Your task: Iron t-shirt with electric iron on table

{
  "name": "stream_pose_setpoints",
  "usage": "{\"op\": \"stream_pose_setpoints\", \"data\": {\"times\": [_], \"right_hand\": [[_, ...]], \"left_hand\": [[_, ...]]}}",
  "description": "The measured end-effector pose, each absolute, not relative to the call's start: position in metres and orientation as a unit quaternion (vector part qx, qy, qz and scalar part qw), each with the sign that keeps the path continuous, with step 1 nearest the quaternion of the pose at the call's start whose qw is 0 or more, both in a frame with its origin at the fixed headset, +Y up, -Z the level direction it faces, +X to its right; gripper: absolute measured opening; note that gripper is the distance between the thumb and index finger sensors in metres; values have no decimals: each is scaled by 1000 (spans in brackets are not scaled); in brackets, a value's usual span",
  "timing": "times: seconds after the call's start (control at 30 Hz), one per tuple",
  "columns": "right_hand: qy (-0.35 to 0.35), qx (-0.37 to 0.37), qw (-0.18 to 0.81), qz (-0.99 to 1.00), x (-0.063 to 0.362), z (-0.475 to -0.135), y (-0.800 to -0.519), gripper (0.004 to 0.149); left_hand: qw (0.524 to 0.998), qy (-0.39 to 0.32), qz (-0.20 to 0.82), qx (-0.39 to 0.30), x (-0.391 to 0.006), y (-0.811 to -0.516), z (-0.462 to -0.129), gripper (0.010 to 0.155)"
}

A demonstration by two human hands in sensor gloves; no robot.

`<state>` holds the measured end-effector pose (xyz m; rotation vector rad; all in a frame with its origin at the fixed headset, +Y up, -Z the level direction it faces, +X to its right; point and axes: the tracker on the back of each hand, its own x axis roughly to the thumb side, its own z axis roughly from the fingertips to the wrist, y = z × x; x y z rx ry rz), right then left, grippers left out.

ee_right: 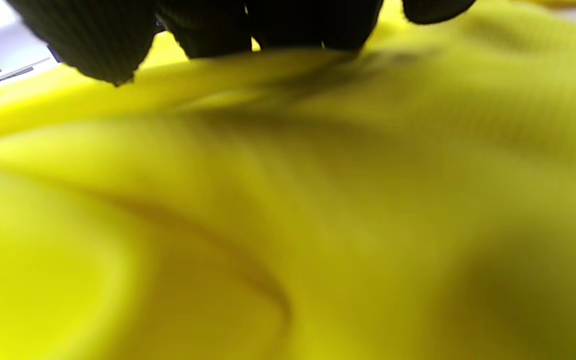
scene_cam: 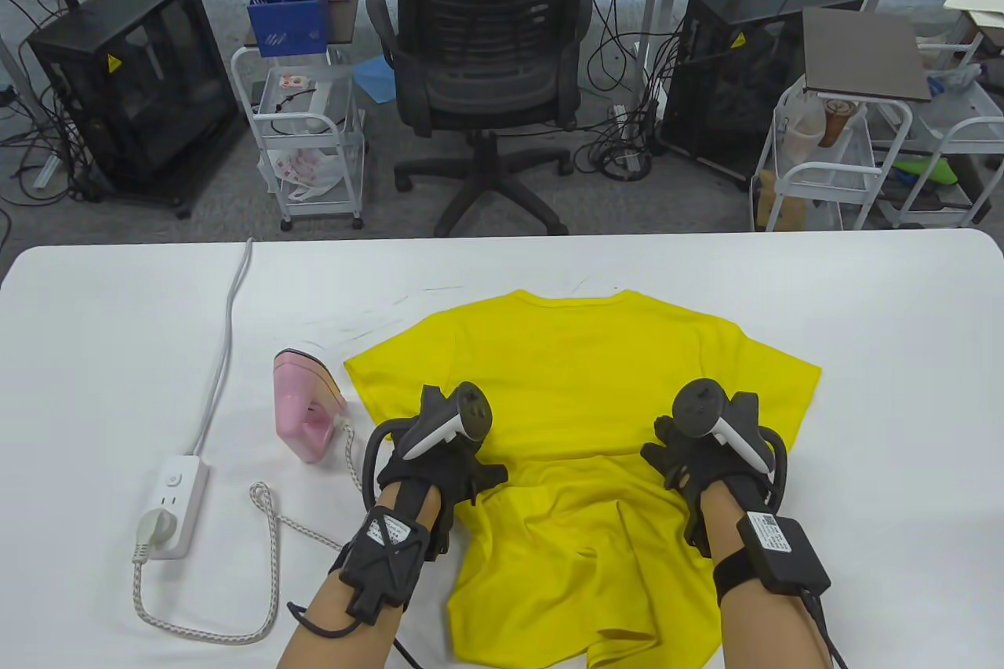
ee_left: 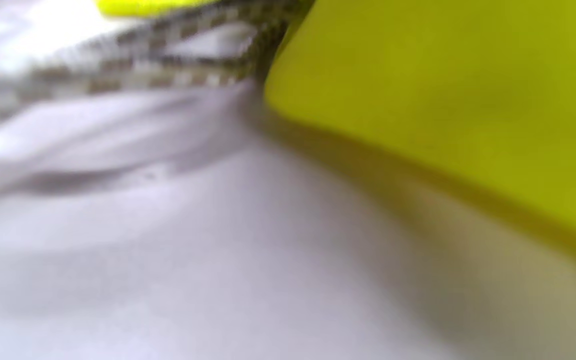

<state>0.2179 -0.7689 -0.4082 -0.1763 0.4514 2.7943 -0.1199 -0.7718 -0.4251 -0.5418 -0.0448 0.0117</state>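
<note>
A yellow t-shirt (scene_cam: 580, 379) lies on the white table (scene_cam: 878, 387), collar at the far side; its near half is creased and bunched. My left hand (scene_cam: 447, 453) rests on the shirt's left side near the sleeve, and my right hand (scene_cam: 698, 457) rests on its right side, a crease running between them. Trackers hide most of the fingers. In the right wrist view my fingertips (ee_right: 208, 25) touch a ridge of the shirt (ee_right: 268, 225). The pink iron (scene_cam: 306, 410) stands upright, left of the shirt and apart from both hands. The left wrist view shows only the shirt's edge (ee_left: 443, 100) and the blurred cord (ee_left: 168, 55).
A white power strip (scene_cam: 169, 500) lies at the left with the iron's braided cord (scene_cam: 271, 543) looping from its plug toward the iron. A grey cable (scene_cam: 223, 355) runs to the table's far edge. An office chair (scene_cam: 486, 73) and carts stand beyond.
</note>
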Motion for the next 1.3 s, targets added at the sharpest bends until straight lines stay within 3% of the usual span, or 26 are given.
{"op": "stream_pose_setpoints", "data": {"times": [0.2,0.3,0.4,0.53,0.7,0.83,0.87,0.93,1.0,1.07,1.2,1.3], "right_hand": [[268,-76,198,940,222,-432,-792,87],[249,-87,174,949,222,-443,-793,84],[202,-115,170,958,222,-445,-791,77],[148,-80,100,981,211,-432,-777,70],[177,-63,186,964,220,-403,-757,70],[189,-45,187,963,228,-375,-753,79],[220,-39,182,958,228,-368,-756,84],[301,-31,148,942,228,-358,-766,94],[341,-39,54,938,231,-349,-776,103],[324,-26,19,946,237,-345,-775,106],[345,-64,-76,933,249,-337,-766,111],[353,-72,-98,928,253,-334,-762,112]], "left_hand": [[956,34,-6,-291,-121,-789,-450,84],[959,70,-9,-276,-118,-785,-457,82],[978,75,-23,-194,-113,-777,-455,80],[983,-1,-13,-184,-107,-769,-436,78],[976,-111,28,-188,-106,-745,-393,78],[965,-149,-44,-213,-102,-744,-359,93],[959,-151,-77,-229,-102,-748,-354,98],[947,-144,-111,-266,-106,-757,-349,105],[936,-115,-158,-294,-116,-770,-348,109],[940,-128,-120,-294,-127,-768,-348,113],[922,-116,-197,-311,-146,-764,-343,118],[922,-117,-187,-320,-159,-764,-340,119]]}}
